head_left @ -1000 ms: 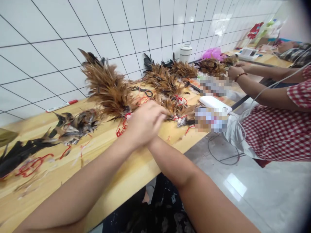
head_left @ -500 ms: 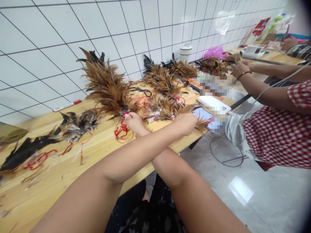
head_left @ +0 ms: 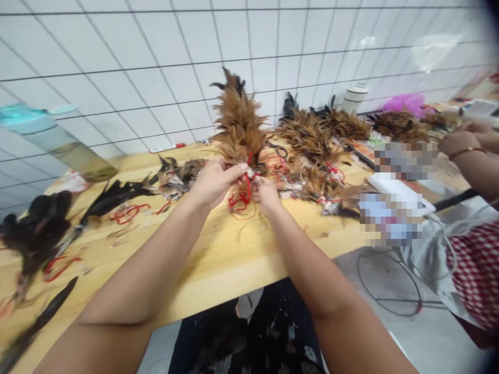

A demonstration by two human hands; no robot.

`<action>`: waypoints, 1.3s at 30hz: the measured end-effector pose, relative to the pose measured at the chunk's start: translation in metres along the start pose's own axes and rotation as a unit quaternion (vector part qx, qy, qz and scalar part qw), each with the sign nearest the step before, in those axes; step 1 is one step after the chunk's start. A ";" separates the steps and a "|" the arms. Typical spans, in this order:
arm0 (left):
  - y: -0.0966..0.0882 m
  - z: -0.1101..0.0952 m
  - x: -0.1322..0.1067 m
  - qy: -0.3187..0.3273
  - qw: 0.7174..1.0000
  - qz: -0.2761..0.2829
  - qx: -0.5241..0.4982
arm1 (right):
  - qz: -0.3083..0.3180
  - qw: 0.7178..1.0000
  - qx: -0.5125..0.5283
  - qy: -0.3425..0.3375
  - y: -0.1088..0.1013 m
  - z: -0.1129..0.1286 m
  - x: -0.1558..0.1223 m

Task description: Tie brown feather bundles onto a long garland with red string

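Note:
A bushy feather bundle (head_left: 239, 122) in brown with dark tips points away from me, its narrow bound end between my hands. My left hand (head_left: 218, 182) is closed at that end, the thumb pressed over pale quill ends; whether loose feathers are also in its grip is hidden. My right hand (head_left: 267, 195) pinches at the same end, where red string (head_left: 239, 201) is wound; more of the string hangs in a loose tangle onto the wooden table (head_left: 218, 254). Right of my hands lies a pile of short brown feathers (head_left: 304, 179).
More feather bundles (head_left: 307, 130) lie along the tiled wall. Black feathers (head_left: 39, 223), red string scraps (head_left: 128, 213) and a tilted bottle (head_left: 74, 150) are at left. At right are a white box (head_left: 397, 192), a white cup (head_left: 354, 97) and a co-worker's hands (head_left: 463, 143).
My arms have uncrossed. The left hand came from the feather pile at right to the bundle's bound end, while the right hand stayed there. The view has turned left.

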State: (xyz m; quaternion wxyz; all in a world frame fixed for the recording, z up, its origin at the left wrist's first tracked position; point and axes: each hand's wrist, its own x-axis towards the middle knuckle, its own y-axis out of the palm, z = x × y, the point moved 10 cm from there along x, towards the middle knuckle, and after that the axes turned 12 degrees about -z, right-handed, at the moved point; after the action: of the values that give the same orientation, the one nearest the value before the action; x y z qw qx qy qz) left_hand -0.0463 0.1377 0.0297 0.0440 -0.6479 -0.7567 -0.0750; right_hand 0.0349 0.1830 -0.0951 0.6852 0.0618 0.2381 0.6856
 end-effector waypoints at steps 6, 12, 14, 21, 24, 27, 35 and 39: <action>-0.020 0.041 0.011 -0.049 0.996 0.007 -0.074 | -0.045 0.999 -0.011 -0.001 -0.011 0.008 -0.004; -0.002 0.062 0.018 -0.034 0.999 0.025 -0.020 | -0.058 0.997 -0.054 -0.023 -0.011 0.004 -0.002; -0.004 0.063 0.020 -0.013 1.000 0.013 0.008 | -0.050 0.996 -0.063 -0.039 -0.010 0.004 -0.002; -0.016 0.068 0.021 0.024 0.997 -0.050 0.061 | -0.082 0.944 -0.218 -0.234 -0.013 0.033 -0.009; -0.020 0.068 0.015 0.017 0.995 -0.099 0.029 | -0.106 0.876 -0.332 -0.333 -0.008 0.050 -0.021; -0.020 0.068 0.007 0.011 0.991 -0.129 -0.035 | -0.119 0.835 -0.383 -0.377 -0.003 0.059 -0.032; -0.020 0.071 0.000 -0.010 0.982 -0.158 -0.102 | -0.111 0.780 -0.426 -0.445 0.009 0.059 -0.042; -0.023 0.072 -0.001 -0.029 0.977 -0.173 -0.125 | -0.083 0.771 -0.433 -0.459 0.016 0.059 -0.046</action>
State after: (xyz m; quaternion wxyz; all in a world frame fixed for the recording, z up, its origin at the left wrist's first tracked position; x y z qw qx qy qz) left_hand -0.0670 0.1459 -0.0430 -0.0727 -0.5099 -0.8427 -0.1567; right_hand 0.0472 0.1530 -0.0258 0.7218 0.0458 -0.4225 0.5463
